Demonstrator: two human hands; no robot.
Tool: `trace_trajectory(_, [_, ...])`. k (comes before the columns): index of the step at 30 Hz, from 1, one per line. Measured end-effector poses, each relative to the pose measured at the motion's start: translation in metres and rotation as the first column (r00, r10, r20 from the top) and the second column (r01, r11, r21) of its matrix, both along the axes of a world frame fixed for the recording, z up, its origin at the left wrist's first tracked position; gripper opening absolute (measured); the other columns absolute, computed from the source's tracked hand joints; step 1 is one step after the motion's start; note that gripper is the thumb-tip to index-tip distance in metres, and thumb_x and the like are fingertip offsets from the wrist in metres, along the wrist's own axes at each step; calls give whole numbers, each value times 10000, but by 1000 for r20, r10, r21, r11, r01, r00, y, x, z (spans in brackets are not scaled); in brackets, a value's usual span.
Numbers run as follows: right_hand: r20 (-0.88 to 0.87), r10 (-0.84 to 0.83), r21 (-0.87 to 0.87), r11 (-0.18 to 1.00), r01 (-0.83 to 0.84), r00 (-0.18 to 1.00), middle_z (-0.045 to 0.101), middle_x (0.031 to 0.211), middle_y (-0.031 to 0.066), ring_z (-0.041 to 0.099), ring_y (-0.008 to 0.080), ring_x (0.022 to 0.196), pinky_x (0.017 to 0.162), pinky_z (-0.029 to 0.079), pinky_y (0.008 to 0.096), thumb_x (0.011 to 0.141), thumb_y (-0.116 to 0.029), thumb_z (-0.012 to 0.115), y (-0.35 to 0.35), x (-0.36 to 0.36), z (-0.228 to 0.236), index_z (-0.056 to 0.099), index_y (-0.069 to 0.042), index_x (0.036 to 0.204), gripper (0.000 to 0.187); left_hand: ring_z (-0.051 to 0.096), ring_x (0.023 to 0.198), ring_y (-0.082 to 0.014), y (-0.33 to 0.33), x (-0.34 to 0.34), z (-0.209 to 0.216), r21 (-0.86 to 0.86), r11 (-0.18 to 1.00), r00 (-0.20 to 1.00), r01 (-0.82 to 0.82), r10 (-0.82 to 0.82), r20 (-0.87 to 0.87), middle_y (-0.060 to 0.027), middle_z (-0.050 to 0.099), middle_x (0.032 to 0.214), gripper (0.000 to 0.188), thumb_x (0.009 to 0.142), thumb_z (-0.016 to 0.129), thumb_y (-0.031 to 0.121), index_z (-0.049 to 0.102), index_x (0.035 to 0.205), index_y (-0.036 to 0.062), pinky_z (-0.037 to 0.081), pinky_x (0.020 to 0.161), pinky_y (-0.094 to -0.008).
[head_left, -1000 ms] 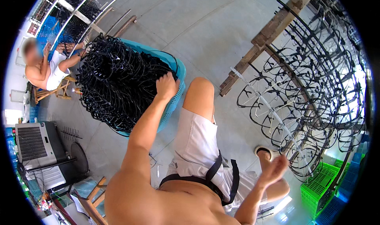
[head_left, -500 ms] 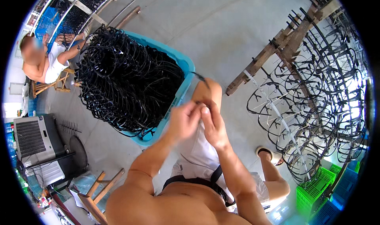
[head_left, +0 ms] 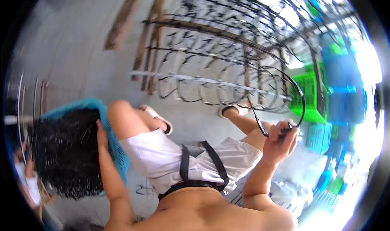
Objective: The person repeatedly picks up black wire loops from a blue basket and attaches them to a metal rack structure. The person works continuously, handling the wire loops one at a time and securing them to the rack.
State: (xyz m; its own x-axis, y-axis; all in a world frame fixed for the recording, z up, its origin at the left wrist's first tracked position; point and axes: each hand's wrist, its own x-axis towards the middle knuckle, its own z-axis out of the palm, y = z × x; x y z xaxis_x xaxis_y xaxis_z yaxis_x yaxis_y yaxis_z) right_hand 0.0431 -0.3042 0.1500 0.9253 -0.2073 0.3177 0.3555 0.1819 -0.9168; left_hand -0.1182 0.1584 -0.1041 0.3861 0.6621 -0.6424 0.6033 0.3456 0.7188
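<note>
My right hand (head_left: pixel 281 141) is raised on the right, closed around a thin black looped strip (head_left: pixel 302 103). The strip arches up over the fist, and a straighter end points up and left from it. On the left, my left hand (head_left: pixel 101 137) lies at the rim of a turquoise basket (head_left: pixel 115 143), against a heaped pile of black strips (head_left: pixel 67 149). One of its fingers is stretched out; the others are partly hidden and blurred.
A wooden rack (head_left: pixel 211 30) hung with many black loops stands ahead, a white bar (head_left: pixel 203 80) along its near side. Green crates (head_left: pixel 306 95) and blue crates (head_left: pixel 345 97) are stacked at right. Another person (head_left: pixel 30 182) sits at far left.
The view has swung to the right toward the rack. My hands, together before, are now wide apart: the left at the basket, the right raised with a looped strip.
</note>
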Motion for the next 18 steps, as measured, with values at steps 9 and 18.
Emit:
trace_trajectory(9, [-348, -224, -272, 953, 130, 911, 487, 645, -33, 395, 39, 529, 467, 316, 197, 975, -223, 483, -34, 41, -59, 576, -29, 854, 247, 377, 1297, -307, 32, -5, -7, -43, 998, 988, -36, 29, -154, -136, 393, 1429, 841, 850, 424, 668, 382, 1401, 33, 317, 1046, -458])
trace_trajectory(18, [-526, 145, 125, 988, -92, 838, 542, 750, -9, 471, 65, 602, 528, 372, 217, 982, -321, 466, -22, 111, -133, 572, -41, 951, 301, 558, 941, -239, 24, -4, 54, -76, 995, 992, -58, 49, -116, -81, 604, 1049, 554, 832, 610, 517, 575, 1171, 81, 437, 829, -379])
